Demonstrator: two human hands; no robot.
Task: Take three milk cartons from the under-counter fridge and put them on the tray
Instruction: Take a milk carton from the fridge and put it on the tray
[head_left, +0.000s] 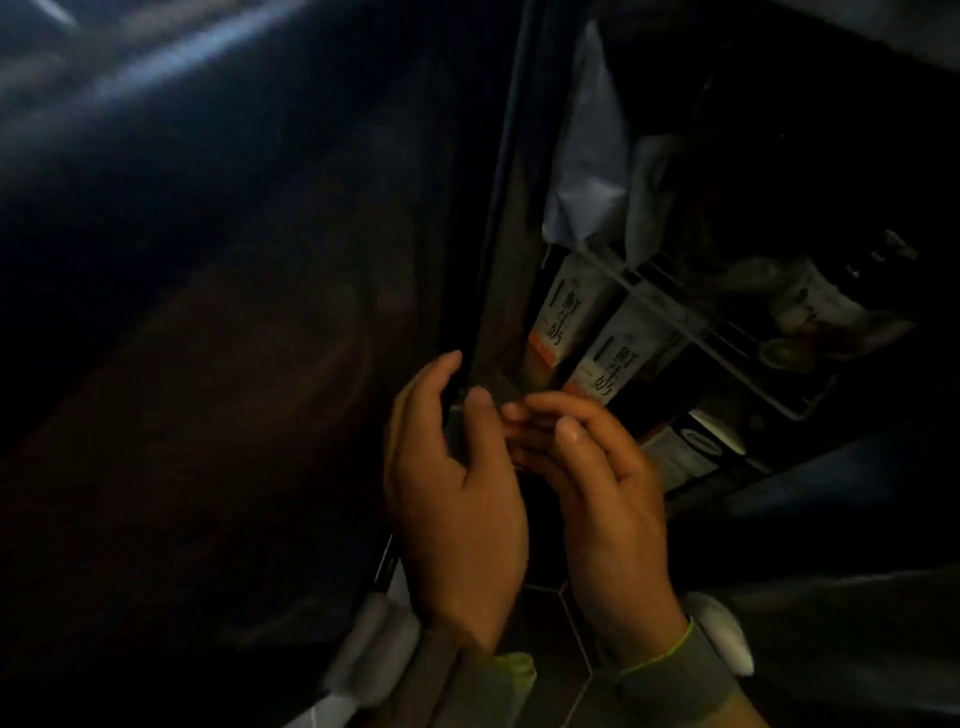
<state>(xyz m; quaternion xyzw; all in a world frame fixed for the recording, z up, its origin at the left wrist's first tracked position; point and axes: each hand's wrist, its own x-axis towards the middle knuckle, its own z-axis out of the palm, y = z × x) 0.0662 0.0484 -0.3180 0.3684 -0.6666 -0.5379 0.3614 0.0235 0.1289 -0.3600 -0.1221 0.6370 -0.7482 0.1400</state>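
The scene is dark. The under-counter fridge door (234, 312) stands open and fills the left half of the view. My left hand (457, 493) grips the door's edge (498, 260), thumb on one side and fingers on the other. My right hand (608, 488) is right beside it with loosely curled fingers touching the left thumb, and holds nothing. Just beyond my fingertips, two white milk cartons (566, 317) (613, 364) with black lettering and orange bases stand side by side inside the fridge. No tray is in view.
A wire shelf (727, 332) runs above the cartons and carries a jar (810, 306) and small items. A pale bag (587, 156) sits higher up. A dark box (691, 452) lies low, right of the cartons. Hexagonal floor tiles (545, 623) show between my wrists.
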